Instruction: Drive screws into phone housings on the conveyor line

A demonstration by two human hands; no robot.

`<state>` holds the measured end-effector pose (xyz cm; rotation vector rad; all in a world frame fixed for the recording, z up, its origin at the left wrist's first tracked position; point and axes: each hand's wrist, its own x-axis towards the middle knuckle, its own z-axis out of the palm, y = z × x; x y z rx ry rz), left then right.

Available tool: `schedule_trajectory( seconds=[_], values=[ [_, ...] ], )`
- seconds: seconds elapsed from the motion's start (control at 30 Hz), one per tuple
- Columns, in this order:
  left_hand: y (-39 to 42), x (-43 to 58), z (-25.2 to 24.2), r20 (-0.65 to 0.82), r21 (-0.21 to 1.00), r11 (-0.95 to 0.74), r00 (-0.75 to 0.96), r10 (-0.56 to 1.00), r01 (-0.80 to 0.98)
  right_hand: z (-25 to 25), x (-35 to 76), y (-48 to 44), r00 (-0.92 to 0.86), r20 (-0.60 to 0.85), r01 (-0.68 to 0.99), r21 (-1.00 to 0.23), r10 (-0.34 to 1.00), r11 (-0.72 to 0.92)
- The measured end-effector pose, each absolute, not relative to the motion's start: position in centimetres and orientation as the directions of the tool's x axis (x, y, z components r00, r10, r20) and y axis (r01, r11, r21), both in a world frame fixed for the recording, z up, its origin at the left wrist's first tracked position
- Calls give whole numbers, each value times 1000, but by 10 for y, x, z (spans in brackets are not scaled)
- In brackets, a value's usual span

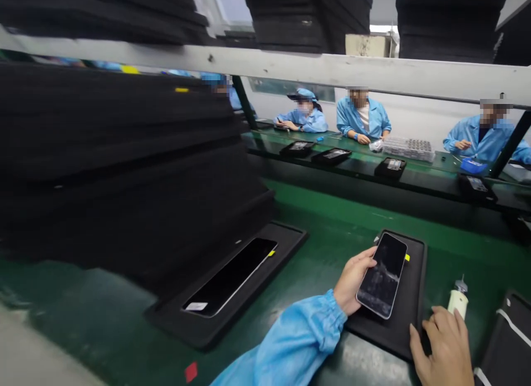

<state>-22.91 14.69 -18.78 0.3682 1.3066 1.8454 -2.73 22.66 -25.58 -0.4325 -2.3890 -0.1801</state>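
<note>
Pinches phone (pixel 381 281) by its left edge, lower right of frame.
Grips with left hand (pixel 349 281); spreads right hand (pixel 446 344) beside bottle (pixel 458 302).

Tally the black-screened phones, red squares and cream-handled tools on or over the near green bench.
Black-screened phones: 2 (one in the left hand, one on a black tray)
Red square: 1
Cream-handled tool: 1
Total: 4

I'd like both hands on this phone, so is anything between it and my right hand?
Nothing visible blocks the right hand from the phone in the left hand; only the low black tray lies beneath that gap.
</note>
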Motion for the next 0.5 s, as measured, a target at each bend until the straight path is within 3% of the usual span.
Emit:
schedule_trajectory(
  seconds=[0.13, 0.23, 0.27, 0.33, 0.4, 0.43, 0.5],
  values=[
    [156, -220, -193, -193, 914, -115, -666, 720, -390, -251, -27, 226, -709, 659, 353, 21, 253, 935],
    [135, -228, -191, 11, 996, 64, -763, 646, 69, -254, -29, 227, -701, 662, 373, 21, 267, 928],
    [124, -231, -190, 61, 942, 214, -760, 647, 257, -255, -29, 228, -693, 664, 388, 15, 281, 922],
    [100, -233, -189, 26, 706, 500, -723, 690, 502, -258, -30, 228, -670, 665, 421, -25, 330, 907],
    [80, -224, -189, -88, 566, 608, -692, 717, 557, -259, -28, 223, -623, 628, 447, -204, 467, 871],
    [72, -214, -191, -114, 569, 602, -671, 733, 560, -257, -26, 219, -590, 576, 440, -358, 566, 824],
    [64, -195, -197, -93, 706, 520, -665, 741, 480, -251, -22, 210, -569, 412, 369, -646, 712, 668]
  ],
)
